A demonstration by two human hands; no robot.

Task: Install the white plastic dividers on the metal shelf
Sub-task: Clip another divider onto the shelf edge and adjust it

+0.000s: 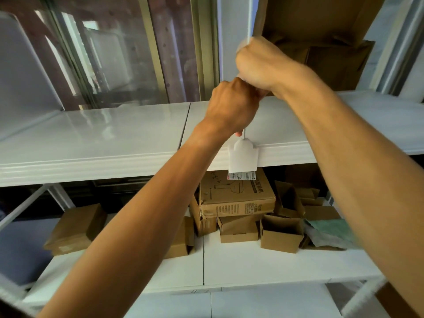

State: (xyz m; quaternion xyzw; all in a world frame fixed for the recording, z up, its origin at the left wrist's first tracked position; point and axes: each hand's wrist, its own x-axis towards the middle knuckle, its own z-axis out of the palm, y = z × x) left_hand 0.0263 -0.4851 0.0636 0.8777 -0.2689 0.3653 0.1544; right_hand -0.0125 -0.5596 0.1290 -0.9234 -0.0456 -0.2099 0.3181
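A thin white plastic divider (243, 154) stands upright on the white metal shelf (114, 134), seen edge-on. Its flat front tab hangs over the shelf's front lip, with a small label under it. My left hand (231, 106) is closed around the divider's lower part, just above the shelf surface. My right hand (259, 65) grips the divider higher up, directly above the left hand and touching it. The divider's upper edge runs on upward past my right fist. Both hands hide most of its middle.
Several brown cardboard boxes (236, 196) sit on the lower shelf (252, 267), with green cloth (330, 230) at the right. More cardboard (321, 42) fills the upper right behind the divider. A window (114, 53) lies behind the shelf's left half.
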